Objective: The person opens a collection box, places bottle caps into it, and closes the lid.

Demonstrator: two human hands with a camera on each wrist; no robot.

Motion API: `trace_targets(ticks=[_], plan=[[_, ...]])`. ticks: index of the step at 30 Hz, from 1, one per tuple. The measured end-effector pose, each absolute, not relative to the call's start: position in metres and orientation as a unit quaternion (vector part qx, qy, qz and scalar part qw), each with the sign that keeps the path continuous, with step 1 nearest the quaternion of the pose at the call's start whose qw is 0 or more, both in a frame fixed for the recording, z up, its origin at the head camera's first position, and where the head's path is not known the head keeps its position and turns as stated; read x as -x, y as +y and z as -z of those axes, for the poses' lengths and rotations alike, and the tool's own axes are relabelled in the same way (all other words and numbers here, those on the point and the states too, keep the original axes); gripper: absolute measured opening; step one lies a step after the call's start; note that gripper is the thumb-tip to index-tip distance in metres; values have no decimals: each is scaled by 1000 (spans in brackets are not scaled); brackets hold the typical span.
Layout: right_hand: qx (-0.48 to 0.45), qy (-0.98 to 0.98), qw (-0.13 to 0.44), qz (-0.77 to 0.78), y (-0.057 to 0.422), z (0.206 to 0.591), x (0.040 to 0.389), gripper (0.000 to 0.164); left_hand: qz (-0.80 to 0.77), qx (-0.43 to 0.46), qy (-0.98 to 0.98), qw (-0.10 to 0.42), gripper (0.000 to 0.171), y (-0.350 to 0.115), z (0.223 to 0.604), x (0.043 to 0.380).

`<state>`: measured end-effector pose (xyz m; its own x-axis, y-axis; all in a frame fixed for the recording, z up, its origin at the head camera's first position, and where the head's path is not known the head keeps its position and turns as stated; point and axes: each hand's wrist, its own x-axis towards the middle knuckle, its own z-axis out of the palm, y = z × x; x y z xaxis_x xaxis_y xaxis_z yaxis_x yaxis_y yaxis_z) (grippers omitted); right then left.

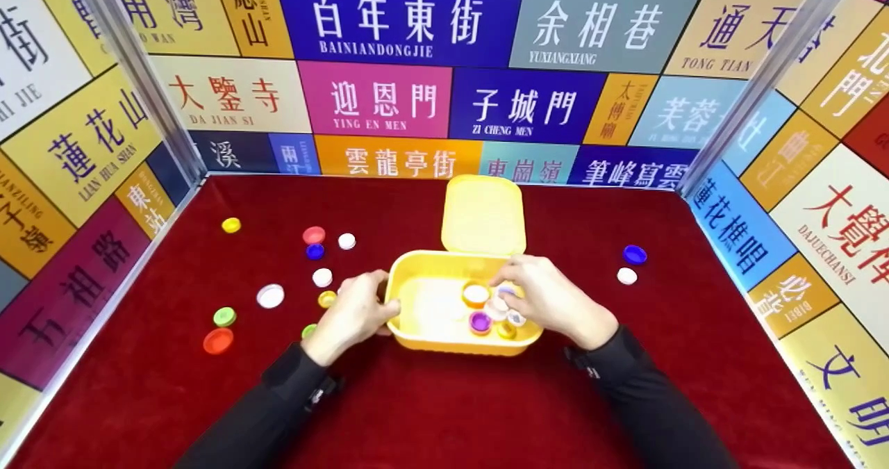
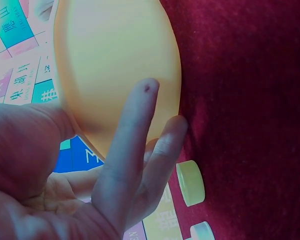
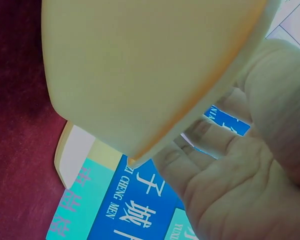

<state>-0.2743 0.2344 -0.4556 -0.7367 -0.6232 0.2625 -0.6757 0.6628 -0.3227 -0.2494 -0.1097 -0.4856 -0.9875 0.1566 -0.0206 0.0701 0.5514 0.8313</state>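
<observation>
A yellow plastic box [image 1: 427,295] sits mid-table, with several bottle caps gathered in its right half, among them a purple bottle cap [image 1: 480,322] and an orange-rimmed bottle cap [image 1: 476,294]. My left hand [image 1: 354,313] grips the box's left end, thumb at the rim; in the left wrist view its fingers [image 2: 127,145] lie along the outer wall. Over the right rim reaches my right hand [image 1: 549,295], its fingertips bent down above the caps. The rim hides those fingertips in the right wrist view, so whether they pinch a cap is unclear.
Behind the box lies its yellow lid [image 1: 484,215]. Loose caps are scattered leftward, including a red-orange cap [image 1: 218,341], a green cap [image 1: 224,317] and a white cap [image 1: 270,295]. A blue cap [image 1: 635,254] and another white cap [image 1: 626,276] lie right. Printed panels enclose the red tabletop [image 1: 444,413].
</observation>
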Motion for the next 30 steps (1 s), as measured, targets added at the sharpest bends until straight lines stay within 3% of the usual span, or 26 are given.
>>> trace_targets(ticks=[30], plan=[[-317,-913,101,-237,247,444,278,17,-464,-61,882,46,35,-109,485,249]])
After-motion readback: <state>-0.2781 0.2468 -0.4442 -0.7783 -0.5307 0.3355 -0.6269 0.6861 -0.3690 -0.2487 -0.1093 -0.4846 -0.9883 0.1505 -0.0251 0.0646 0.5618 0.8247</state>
